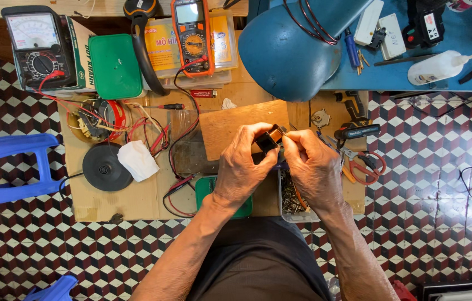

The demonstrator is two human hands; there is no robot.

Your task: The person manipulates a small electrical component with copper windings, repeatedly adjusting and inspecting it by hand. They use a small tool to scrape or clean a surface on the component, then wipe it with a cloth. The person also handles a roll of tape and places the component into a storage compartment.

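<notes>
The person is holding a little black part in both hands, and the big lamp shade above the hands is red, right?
Not quite. The lamp shade is blue, not red, as the head view shows. The rest is right: the left hand and the right hand both hold the little black part, and the shade is just above them.

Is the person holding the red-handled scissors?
No. The red-handled scissors lie on the cardboard, while both hands grip a small black and orange part.

We are seeing two multimeters (pixel 39 47) (pixel 193 36), two hands (pixel 242 167) (pixel 314 167), one blue lamp (pixel 292 47), one black disc (pixel 105 167).
</notes>
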